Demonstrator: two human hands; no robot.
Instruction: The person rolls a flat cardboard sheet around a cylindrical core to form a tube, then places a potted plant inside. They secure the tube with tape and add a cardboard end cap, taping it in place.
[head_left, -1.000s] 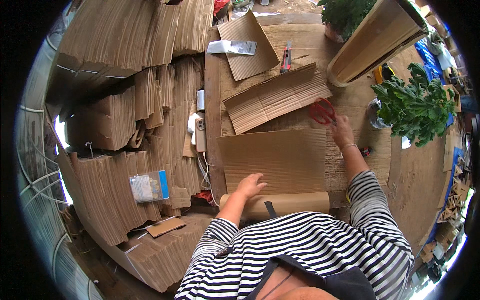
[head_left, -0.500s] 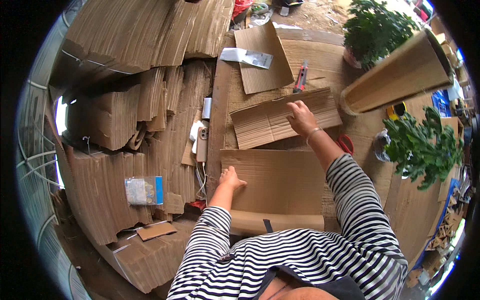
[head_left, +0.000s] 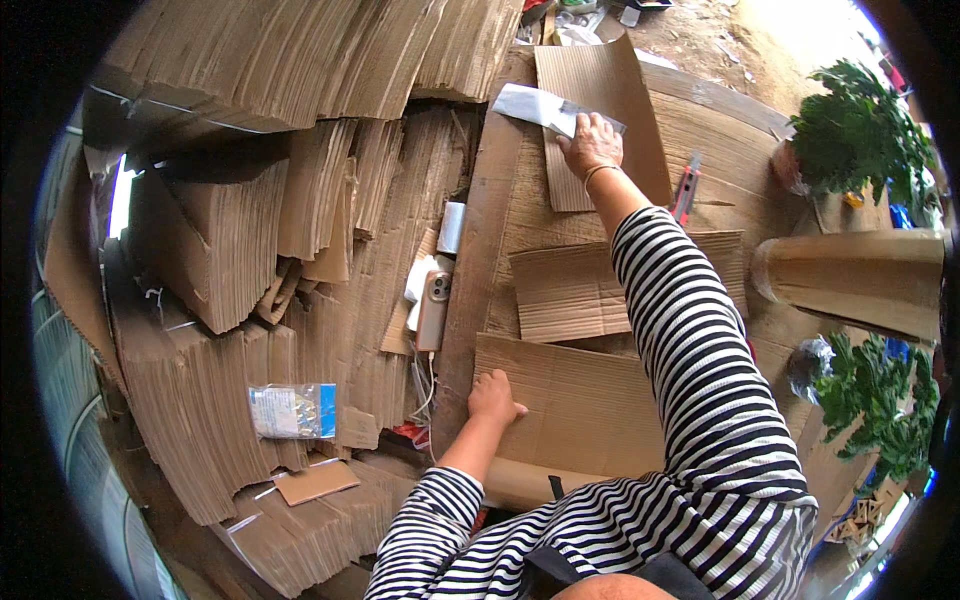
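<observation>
The left hand (head_left: 495, 399), thumb spread wide, is resting on the near sheet (head_left: 590, 415). On the counter (head_left: 488, 212), the packet (head_left: 535, 106) is lying across the left edge of the far sheet (head_left: 605, 80), long axis slanting, white end pointing left and away. The right hand (head_left: 594, 148) is covering its right part; whether it is gripping, I cannot tell. The knife (head_left: 686, 190) is lying rightward, blade pointing away.
</observation>
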